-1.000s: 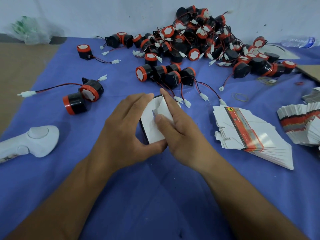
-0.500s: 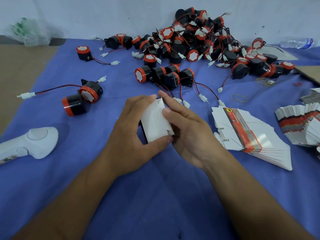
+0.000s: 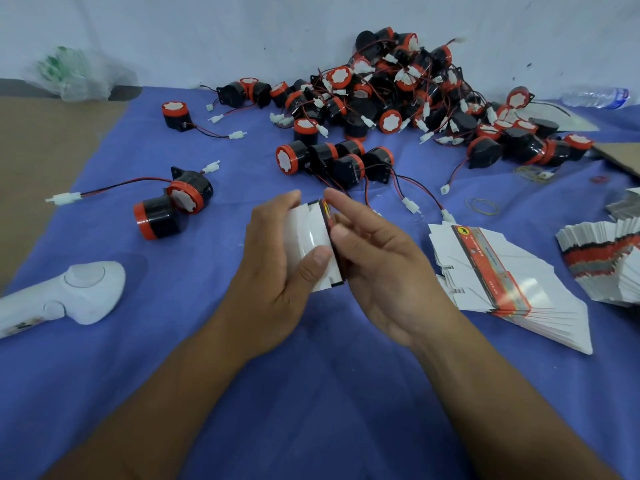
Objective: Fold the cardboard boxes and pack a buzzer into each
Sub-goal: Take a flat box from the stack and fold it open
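Note:
A small white cardboard box [image 3: 313, 242] with a black and red printed edge is held up between both hands over the blue cloth. My left hand [image 3: 273, 271] grips it, thumb on its white face and fingers behind. My right hand [image 3: 377, 268] touches its right edge with the thumb and forefinger, palm turned up. A big pile of black and orange buzzers [image 3: 398, 98] with red and black wires lies at the back. Two buzzers [image 3: 173, 206] lie apart on the left. A fanned stack of flat boxes [image 3: 502, 282] lies to the right.
A second stack of flat boxes [image 3: 606, 261] is at the right edge. A white handheld device [image 3: 65, 296] lies at the left. Rubber bands [image 3: 481, 206] lie beyond the stacks. A plastic bag [image 3: 72, 74] and a water bottle [image 3: 595, 97] sit by the back wall.
The box has been turned from lying flat-faced to standing more on edge, its printed side now showing. My right hand has rolled palm-up and slid to the box's right edge.

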Motion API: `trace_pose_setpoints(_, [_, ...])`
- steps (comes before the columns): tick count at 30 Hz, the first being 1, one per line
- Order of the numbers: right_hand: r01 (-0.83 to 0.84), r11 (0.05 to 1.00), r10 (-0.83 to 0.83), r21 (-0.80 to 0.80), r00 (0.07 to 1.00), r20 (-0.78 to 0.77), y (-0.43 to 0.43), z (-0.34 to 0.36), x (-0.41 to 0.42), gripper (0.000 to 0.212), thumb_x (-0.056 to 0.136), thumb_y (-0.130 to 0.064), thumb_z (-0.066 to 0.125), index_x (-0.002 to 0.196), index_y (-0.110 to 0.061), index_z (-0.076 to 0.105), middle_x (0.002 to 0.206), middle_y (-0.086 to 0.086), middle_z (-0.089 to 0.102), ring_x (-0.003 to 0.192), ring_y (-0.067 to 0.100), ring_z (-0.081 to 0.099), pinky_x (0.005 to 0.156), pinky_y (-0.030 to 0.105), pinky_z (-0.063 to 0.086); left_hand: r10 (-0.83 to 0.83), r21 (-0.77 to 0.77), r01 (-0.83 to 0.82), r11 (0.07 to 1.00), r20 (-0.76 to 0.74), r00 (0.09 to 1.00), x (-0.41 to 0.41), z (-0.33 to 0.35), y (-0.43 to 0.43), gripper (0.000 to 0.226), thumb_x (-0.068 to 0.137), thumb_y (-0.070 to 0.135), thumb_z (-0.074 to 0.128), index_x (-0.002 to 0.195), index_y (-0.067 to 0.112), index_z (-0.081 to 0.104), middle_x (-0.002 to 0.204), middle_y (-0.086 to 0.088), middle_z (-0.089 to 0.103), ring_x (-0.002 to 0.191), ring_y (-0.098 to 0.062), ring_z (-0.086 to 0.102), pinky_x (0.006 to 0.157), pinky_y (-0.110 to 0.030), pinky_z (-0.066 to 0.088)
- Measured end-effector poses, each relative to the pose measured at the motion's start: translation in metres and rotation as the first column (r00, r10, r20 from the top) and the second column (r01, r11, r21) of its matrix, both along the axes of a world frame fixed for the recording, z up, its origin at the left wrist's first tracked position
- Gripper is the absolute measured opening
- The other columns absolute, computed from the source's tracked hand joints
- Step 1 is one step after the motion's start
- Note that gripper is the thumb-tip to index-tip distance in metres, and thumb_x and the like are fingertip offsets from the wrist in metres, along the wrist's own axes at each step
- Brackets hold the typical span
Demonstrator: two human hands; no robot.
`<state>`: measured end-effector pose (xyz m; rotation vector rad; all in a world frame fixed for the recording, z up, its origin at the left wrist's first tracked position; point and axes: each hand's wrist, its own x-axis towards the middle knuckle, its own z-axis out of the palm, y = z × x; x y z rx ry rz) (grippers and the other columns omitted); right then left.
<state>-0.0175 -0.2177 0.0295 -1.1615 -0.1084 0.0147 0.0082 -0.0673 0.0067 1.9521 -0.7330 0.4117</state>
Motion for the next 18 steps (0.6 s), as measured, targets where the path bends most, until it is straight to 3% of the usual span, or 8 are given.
trace_pose_setpoints(2, [0.031, 0.997, -0.029, -0.069, 0.999, 0.025, 0.002, -0.002, -0.001, 0.044, 0.095, -0.005, 0.061, 0.135, -0.021, 0.056, 0.101, -0.005, 0.068, 0.099, 0.019, 0.061, 0.088, 0.032, 0.053, -0.012, -0.022, 0.012, 1.000, -0.001, 1.000, -0.001, 0.001, -0.001, 0.043, 0.099, 0.031, 0.046, 0.137, 0.015, 0.035, 0.131, 0.001, 0.040, 0.124, -0.014, 0.044, 0.105, -0.027, 0.037])
trace_pose_setpoints(5, [0.085, 0.986, -0.073, -0.147, 0.994, 0.081, 0.001, -0.004, -0.001, 0.049, 0.095, -0.002, 0.060, 0.138, -0.023, 0.052, 0.096, -0.009, 0.068, 0.096, 0.013, 0.063, 0.087, 0.029, 0.054, -0.039, -0.048, 0.037, 0.998, -0.038, 0.999, -0.004, 0.003, -0.003, 0.044, 0.098, 0.019, 0.046, 0.141, 0.008, 0.039, 0.140, -0.005, 0.041, 0.133, -0.008, 0.039, 0.110, -0.019, 0.031])
trace_pose_setpoints(9, [0.176, 0.937, -0.130, -0.303, 0.978, 0.166, 0.001, -0.006, -0.005, 0.055, 0.093, -0.013, 0.065, 0.142, -0.030, 0.045, 0.092, -0.014, 0.067, 0.085, 0.005, 0.064, 0.078, 0.022, 0.054, -0.044, -0.063, 0.040, 0.997, -0.061, 0.997, -0.007, 0.004, -0.005, 0.047, 0.097, 0.012, 0.046, 0.144, 0.004, 0.041, 0.145, -0.003, 0.045, 0.137, -0.010, 0.040, 0.113, -0.027, 0.035])
trace_pose_setpoints(11, [0.290, 0.839, -0.195, -0.460, 0.950, 0.244, 0.003, -0.009, -0.007, 0.060, 0.090, -0.033, 0.062, 0.146, -0.029, 0.042, 0.087, -0.013, 0.063, 0.072, -0.001, 0.058, 0.069, 0.017, 0.050, -0.052, -0.056, 0.048, 0.997, -0.069, 0.996, -0.007, 0.002, -0.004, 0.047, 0.095, 0.002, 0.047, 0.142, 0.003, 0.045, 0.143, -0.004, 0.049, 0.134, -0.014, 0.046, 0.109, -0.037, 0.041])
trace_pose_setpoints(13, [0.412, 0.682, -0.224, -0.605, 0.904, 0.363, 0.003, -0.012, -0.005, 0.072, 0.086, -0.047, 0.058, 0.151, -0.024, 0.036, 0.092, -0.015, 0.060, 0.071, -0.002, 0.057, 0.068, 0.011, 0.045, -0.067, -0.100, 0.053, 0.994, -0.147, 0.987, -0.007, 0.001, -0.003, 0.046, 0.095, -0.004, 0.047, 0.140, 0.006, 0.049, 0.140, -0.001, 0.054, 0.131, -0.012, 0.050, 0.107, -0.040, 0.043])
trace_pose_setpoints(16, [0.549, 0.459, -0.142, -0.698, 0.821, 0.553, -0.003, -0.015, -0.001, 0.075, 0.088, -0.027, 0.069, 0.153, -0.019, 0.032, 0.115, -0.006, 0.062, 0.094, 0.005, 0.058, 0.083, 0.012, 0.043, -0.146, -0.332, 0.026, 0.943, -0.340, 0.929, -0.009, 0.006, -0.002, 0.038, 0.096, 0.015, 0.047, 0.132, 0.016, 0.058, 0.132, 0.006, 0.062, 0.126, -0.011, 0.055, 0.107, -0.041, 0.045])
trace_pose_setpoints(18, [0.618, 0.339, 0.009, -0.710, 0.752, 0.659, -0.003, -0.017, 0.002, 0.081, 0.084, -0.009, 0.072, 0.151, -0.018, 0.028, 0.116, 0.000, 0.063, 0.101, 0.015, 0.056, 0.089, 0.021, 0.043, -0.155, -0.375, 0.005, 0.927, -0.371, 0.915, -0.008, 0.009, -0.002, 0.034, 0.095, 0.034, 0.053, 0.124, 0.020, 0.061, 0.126, 0.011, 0.065, 0.119, -0.011, 0.061, 0.100, -0.041, 0.050])
